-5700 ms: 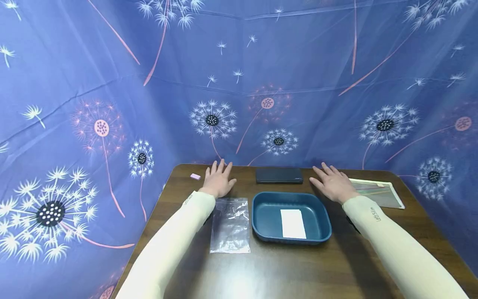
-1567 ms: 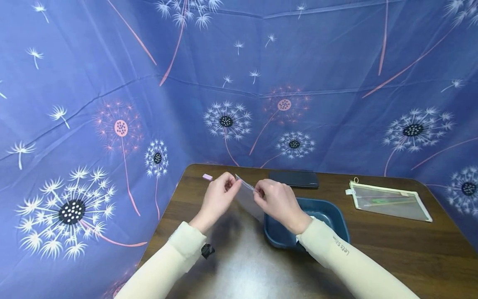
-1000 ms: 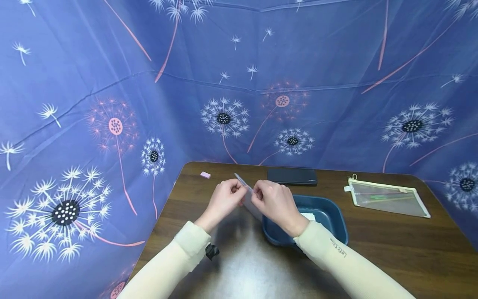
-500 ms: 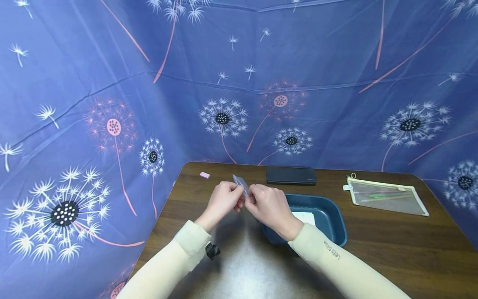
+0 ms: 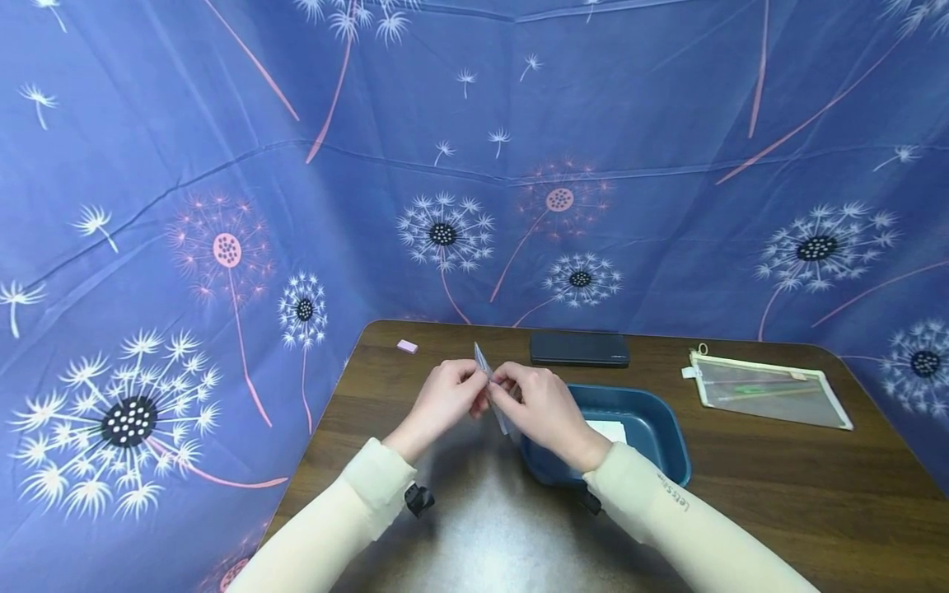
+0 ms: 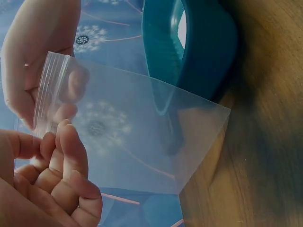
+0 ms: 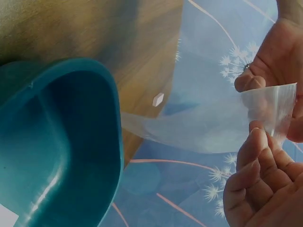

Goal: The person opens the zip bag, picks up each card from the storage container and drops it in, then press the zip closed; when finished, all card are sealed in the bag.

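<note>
Between my two hands hangs a clear zip-lock bag [image 6: 123, 123], its ridged seal strip at the top. My left hand [image 5: 445, 389] pinches the bag by the seal between thumb and forefinger. Just to the right, my right hand [image 5: 537, 403] pinches the same strip, its fingertips close to the left ones. In the left wrist view the bag hangs flat from the fingers, its lower end over the wooden table. The right wrist view shows the bag [image 7: 199, 120] from its other side, the fingers showing through the film.
A blue tray [image 5: 663, 428] with a white paper [image 5: 608, 430] inside stands under my right forearm. Behind it lies a black case [image 5: 578, 349]. A pink eraser-like block [image 5: 407, 347] is at back left, a mesh zip pouch [image 5: 771, 391] at right.
Earlier the bag lay flat on the table beside both open hands. It was then lifted by its top; over the last second both hands drew closer together along the seal, tilting the bag.
</note>
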{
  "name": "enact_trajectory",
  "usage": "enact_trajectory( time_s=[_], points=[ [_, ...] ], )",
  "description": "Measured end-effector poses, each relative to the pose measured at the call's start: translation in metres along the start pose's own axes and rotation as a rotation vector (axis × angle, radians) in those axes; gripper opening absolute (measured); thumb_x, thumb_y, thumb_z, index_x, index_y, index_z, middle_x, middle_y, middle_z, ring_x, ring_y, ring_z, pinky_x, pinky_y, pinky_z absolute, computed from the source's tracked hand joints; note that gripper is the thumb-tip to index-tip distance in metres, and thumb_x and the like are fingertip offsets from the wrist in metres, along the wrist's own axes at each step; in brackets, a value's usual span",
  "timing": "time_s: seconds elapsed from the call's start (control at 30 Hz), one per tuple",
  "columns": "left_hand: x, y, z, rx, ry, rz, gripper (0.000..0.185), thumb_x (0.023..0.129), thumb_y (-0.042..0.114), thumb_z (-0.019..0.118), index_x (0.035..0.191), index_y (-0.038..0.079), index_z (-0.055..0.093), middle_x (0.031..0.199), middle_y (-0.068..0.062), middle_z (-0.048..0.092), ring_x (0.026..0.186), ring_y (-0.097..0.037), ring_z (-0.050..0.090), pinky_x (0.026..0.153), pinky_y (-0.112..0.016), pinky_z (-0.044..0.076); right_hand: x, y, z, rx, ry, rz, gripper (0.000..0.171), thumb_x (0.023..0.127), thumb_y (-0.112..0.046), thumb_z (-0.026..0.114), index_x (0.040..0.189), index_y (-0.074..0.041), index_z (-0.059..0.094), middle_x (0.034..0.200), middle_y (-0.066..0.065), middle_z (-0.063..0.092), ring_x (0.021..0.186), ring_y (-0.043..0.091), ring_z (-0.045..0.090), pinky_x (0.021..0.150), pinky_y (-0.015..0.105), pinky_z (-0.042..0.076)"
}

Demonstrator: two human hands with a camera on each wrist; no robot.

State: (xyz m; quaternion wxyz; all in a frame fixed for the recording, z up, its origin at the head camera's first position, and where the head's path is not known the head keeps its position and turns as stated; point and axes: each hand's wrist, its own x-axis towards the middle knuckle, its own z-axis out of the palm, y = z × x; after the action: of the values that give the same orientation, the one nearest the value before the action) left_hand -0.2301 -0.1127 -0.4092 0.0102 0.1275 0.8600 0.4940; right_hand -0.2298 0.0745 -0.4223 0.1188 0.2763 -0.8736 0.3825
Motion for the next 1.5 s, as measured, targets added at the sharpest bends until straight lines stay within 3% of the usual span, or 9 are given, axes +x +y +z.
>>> enact_trajectory(
  time_s=[0.27, 0.43, 0.8, 0.97, 1.1, 1.5],
  points=[
    [0.0, -0.001, -0.004, 0.09, -0.052, 0.112, 0.028, 0.103, 0.02, 0.058, 0.077, 0.017, 0.069, 0.067, 0.004, 0.067, 0.061, -0.013, 0.063, 0.058, -0.03, 0.048, 0.003, -0.003, -0.003, -0.014, -0.012, 0.018, 0.006, 0.094, -0.016, 0.069, 0.089, -0.016, 0.073, 0.069, -0.016, 0.062, 0.053, 0.001, 0.051, 0.056, 0.027, 0.047],
    [0.001, -0.002, -0.007, 0.178, -0.057, 0.148, 0.026, 0.102, 0.019, 0.059, 0.078, 0.016, 0.068, 0.067, 0.005, 0.065, 0.06, -0.009, 0.059, 0.058, -0.029, 0.047, 0.003, -0.005, -0.006, -0.018, -0.037, 0.019, 0.005, 0.094, -0.012, 0.071, 0.09, -0.012, 0.074, 0.068, -0.014, 0.061, 0.053, 0.002, 0.052, 0.056, 0.027, 0.048],
    [-0.003, 0.004, -0.009, 0.476, 0.102, 0.182, 0.031, 0.077, 0.012, 0.061, 0.055, 0.019, 0.04, 0.048, 0.014, 0.03, 0.047, -0.004, 0.029, 0.048, -0.026, 0.024, 0.006, -0.009, -0.01, -0.23, 0.044, -0.052, 0.012, 0.084, -0.005, 0.068, 0.076, -0.012, 0.064, 0.054, -0.012, 0.046, 0.042, 0.002, 0.039, 0.043, 0.025, 0.037],
    [-0.005, 0.011, -0.011, 0.593, 0.155, 0.146, 0.033, 0.071, 0.017, 0.059, 0.05, 0.021, 0.033, 0.047, 0.015, 0.021, 0.048, -0.005, 0.022, 0.045, -0.027, 0.017, 0.007, -0.01, -0.014, -0.314, 0.093, -0.088, 0.014, 0.083, -0.004, 0.068, 0.073, -0.011, 0.061, 0.052, -0.01, 0.041, 0.04, 0.004, 0.035, 0.04, 0.026, 0.032],
    [-0.007, 0.018, -0.015, 0.673, 0.173, 0.089, 0.033, 0.067, 0.02, 0.057, 0.047, 0.022, 0.031, 0.048, 0.015, 0.017, 0.049, -0.008, 0.021, 0.044, -0.031, 0.019, 0.009, -0.011, -0.017, -0.355, 0.106, -0.121, 0.015, 0.083, -0.004, 0.068, 0.073, -0.011, 0.059, 0.052, -0.009, 0.04, 0.04, 0.005, 0.034, 0.04, 0.026, 0.03],
    [-0.017, 0.026, -0.027, 0.753, 0.084, -0.03, 0.037, 0.072, 0.023, 0.062, 0.047, 0.022, 0.035, 0.047, 0.014, 0.018, 0.048, -0.011, 0.024, 0.043, -0.033, 0.023, 0.014, -0.005, -0.03, -0.356, 0.034, -0.166, 0.013, 0.086, 0.001, 0.071, 0.078, -0.008, 0.066, 0.056, -0.009, 0.047, 0.046, 0.003, 0.04, 0.047, 0.026, 0.04]
  ],
)
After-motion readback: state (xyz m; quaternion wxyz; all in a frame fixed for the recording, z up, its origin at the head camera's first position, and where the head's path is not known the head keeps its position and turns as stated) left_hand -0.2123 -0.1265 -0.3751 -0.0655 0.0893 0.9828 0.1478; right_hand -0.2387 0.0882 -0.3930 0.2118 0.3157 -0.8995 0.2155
